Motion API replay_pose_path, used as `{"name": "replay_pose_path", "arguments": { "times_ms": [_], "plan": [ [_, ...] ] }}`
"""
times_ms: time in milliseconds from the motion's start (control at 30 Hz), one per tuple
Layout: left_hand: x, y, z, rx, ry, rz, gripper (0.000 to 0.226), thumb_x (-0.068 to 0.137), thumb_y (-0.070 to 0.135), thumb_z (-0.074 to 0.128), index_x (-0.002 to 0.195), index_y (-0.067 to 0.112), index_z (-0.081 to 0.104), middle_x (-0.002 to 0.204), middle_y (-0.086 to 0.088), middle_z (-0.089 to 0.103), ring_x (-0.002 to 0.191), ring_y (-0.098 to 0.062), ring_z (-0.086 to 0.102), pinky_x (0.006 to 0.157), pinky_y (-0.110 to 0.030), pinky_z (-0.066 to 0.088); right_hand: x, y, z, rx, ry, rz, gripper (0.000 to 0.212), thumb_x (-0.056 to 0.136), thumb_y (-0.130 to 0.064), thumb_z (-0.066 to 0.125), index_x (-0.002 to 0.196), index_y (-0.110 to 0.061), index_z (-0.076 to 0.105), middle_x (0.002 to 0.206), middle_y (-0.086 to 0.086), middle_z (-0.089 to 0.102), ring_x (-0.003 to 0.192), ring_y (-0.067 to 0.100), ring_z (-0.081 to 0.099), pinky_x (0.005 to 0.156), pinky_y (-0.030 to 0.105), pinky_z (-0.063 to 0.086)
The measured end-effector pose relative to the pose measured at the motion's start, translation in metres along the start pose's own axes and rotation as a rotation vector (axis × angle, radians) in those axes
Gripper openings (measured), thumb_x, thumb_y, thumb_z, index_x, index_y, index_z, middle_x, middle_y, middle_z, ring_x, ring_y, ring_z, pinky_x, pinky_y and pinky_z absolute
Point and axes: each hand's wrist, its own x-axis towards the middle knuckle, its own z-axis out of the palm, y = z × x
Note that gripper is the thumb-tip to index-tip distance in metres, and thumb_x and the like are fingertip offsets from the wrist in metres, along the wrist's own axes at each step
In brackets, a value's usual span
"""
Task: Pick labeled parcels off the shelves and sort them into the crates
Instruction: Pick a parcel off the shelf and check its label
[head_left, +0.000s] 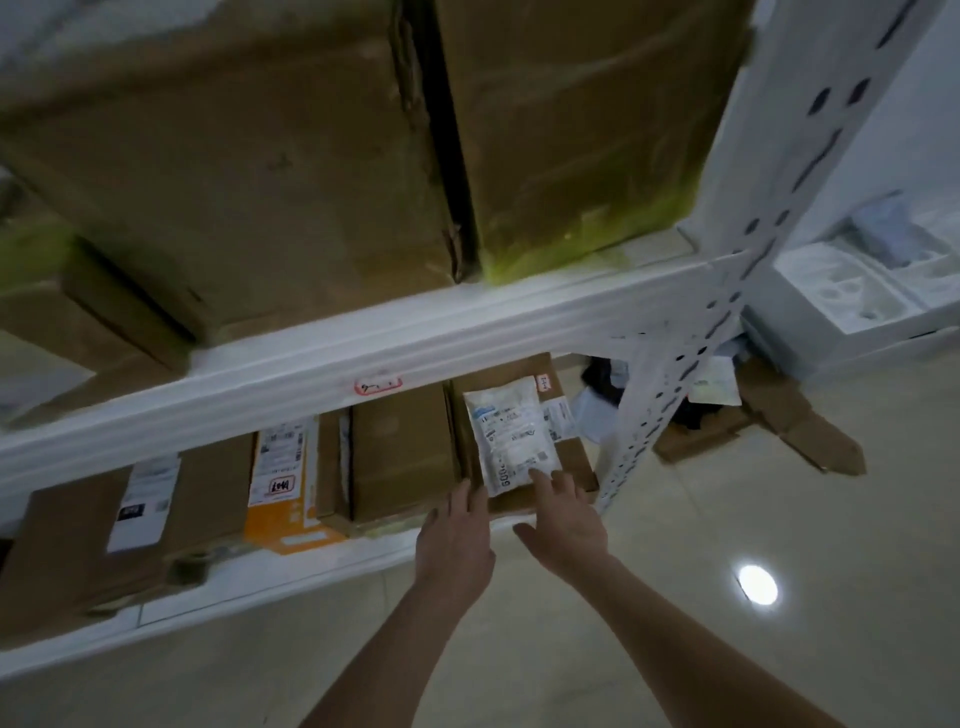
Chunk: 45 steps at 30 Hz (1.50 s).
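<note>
A flat white plastic mailer (511, 436), its crinkled face covered with printed shipping labels and barcodes, lies on top of a brown cardboard box (574, 457) at the right end of the bottom shelf (260, 582) of a white metal rack. The person's right hand (566, 519) reaches in with its fingers (545, 480) spread and nearly straight, the tips touching the mailer's near edge — not curled round it. The left hand (457, 530), fingers also extended, rests against the box's front left corner just beside the mailer.

Along the same shelf stand a plain brown carton (400, 447), a glossy orange-and-white carton (278, 530) bearing a label, and a further cardboard box (78, 540) with a white label. Above, the rack's ribbed cross beam (291, 374) carries a small red-edged tag (379, 385), and two large, scuffed cardboard boxes (234, 182) sit on the upper level. A perforated steel upright (670, 410) frames the bay at the right. Beyond it, on the glossy pale tiled floor (623, 649), lie flattened cardboard (795, 421) and a moulded white foam insert (852, 291).
</note>
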Motion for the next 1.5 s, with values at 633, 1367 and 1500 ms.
{"name": "replay_pose_path", "arguments": {
  "times_ms": [633, 1367, 1500],
  "plan": [
    [0.061, -0.024, 0.039, -0.196, 0.203, -0.037, 0.056, 0.095, 0.029, 0.046, 0.147, 0.019, 0.029, 0.155, -0.002, 0.024, 0.136, -0.020, 0.036, 0.103, -0.032, 0.040, 0.095, 0.006, 0.024, 0.590, 0.183, 0.241, 0.041, 0.087, -0.024, 0.065, 0.126, -0.021, 0.052, 0.110, 0.003, 0.065, 0.085, 0.018, 0.060, 0.068, 0.031, 0.048],
    [0.000, -0.025, 0.012, -1.092, 0.187, -0.524, 0.010, 0.078, 0.022, 0.077, 0.084, 0.024, 0.069, 0.093, -0.001, 0.073, 0.075, -0.009, 0.064, 0.066, -0.027, 0.050, -0.013, 0.004, 0.014, 0.976, 0.052, 0.142, 0.022, 0.079, -0.019, 0.074, 0.096, -0.024, 0.062, 0.086, -0.008, 0.069, 0.079, 0.008, 0.064, 0.071, 0.028, 0.051],
    [0.022, -0.009, 0.009, -0.954, 0.204, -0.401, 0.031, 0.087, 0.017, 0.066, 0.117, 0.011, 0.063, 0.109, -0.004, 0.070, 0.092, -0.017, 0.064, 0.075, -0.029, 0.050, 0.010, 0.008, 0.010, 0.872, 0.168, 0.192, 0.010, 0.081, -0.011, 0.065, 0.087, -0.019, 0.064, 0.073, -0.003, 0.068, 0.068, 0.015, 0.064, 0.059, 0.030, 0.051]
  ]
}}
